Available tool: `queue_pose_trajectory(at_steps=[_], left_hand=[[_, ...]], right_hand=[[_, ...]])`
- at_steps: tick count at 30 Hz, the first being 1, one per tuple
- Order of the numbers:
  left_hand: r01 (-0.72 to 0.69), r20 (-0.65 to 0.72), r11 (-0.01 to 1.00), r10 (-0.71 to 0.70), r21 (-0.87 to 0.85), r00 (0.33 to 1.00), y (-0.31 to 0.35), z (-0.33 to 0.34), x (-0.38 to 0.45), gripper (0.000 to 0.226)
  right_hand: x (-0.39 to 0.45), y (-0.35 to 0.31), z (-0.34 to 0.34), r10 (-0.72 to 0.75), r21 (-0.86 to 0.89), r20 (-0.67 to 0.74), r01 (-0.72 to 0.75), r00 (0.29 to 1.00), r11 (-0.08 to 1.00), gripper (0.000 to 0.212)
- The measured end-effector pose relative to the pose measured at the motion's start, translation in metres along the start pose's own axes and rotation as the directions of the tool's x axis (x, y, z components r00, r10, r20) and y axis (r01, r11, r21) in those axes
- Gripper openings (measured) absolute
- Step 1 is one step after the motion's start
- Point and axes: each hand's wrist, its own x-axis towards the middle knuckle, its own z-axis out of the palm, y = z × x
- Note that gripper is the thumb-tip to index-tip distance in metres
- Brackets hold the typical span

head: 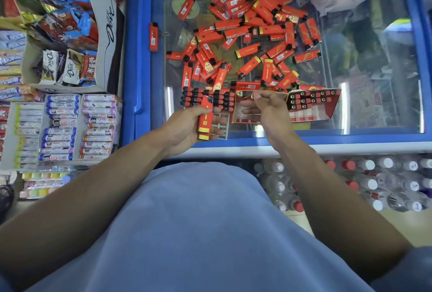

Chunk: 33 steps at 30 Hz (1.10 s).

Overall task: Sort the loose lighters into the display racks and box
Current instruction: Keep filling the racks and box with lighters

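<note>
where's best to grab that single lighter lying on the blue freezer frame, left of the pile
Pinch the lighter across its two long sides at mid-body, coming straight down from above. It lies flat and alone on the blue frame, black cap pointing away, with nothing crowding either side.

You stand at a blue-framed chest freezer [138,58] with a sliding glass lid [374,69] that catches glare. To your left, shelves hold chocolate packets [67,67] and boxed candy tubes [60,126]. Below the freezer, capped water bottles [385,182] crowd the floor.
</note>
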Motion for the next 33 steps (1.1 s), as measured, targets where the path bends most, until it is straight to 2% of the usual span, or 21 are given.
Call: queue_pose_trajectory(at_steps=[3,7,13,20,23,28,33], left_hand=[[0.004,0.020,1.000,-0.003,-0.018,1.000,0.001,0.000,-0.001,0.033],[-0.011,0.030,0.999,0.013,-0.050,0.999,0.002,0.000,-0.002,0.030],[-0.033,0.031,0.999,0.033,-0.022,0.999,0.000,0.000,-0.006,0.029],[-0.037,0.025,0.999,0.038,-0.015,0.999,0.001,0.001,-0.007,0.032],[-0.024,0.029,0.999,0.025,-0.038,0.999,0.001,0.001,-0.007,0.037],[-0.030,0.008,0.999,0.031,-0.041,1.000,0.001,-0.001,-0.009,0.041],[-0.039,-0.015,0.999,0.039,-0.018,0.999,-0.001,-0.002,-0.010,0.039]], right_hand=[[0.000,-0.001,0.003,-0.017,-0.055,-0.011,0.017,1.000,0.998,0.014],[0.002,0.001,0.003,-0.056,-0.142,-0.112,0.040,0.992,0.989,0.006],[0.002,0.004,0.005,-0.032,-0.088,-0.095,0.023,0.995,0.996,0.014],[0.001,0.004,-0.001,-0.016,-0.079,-0.052,0.012,0.999,0.997,0.015],[0.002,0.003,-0.002,-0.007,-0.061,-0.060,0.004,0.998,0.998,0.013],[0.002,0.005,-0.001,-0.050,-0.034,-0.120,0.046,0.992,0.998,0.022],[0.003,0.010,0.001,-0.029,-0.071,-0.119,0.020,0.993,0.997,0.011]])
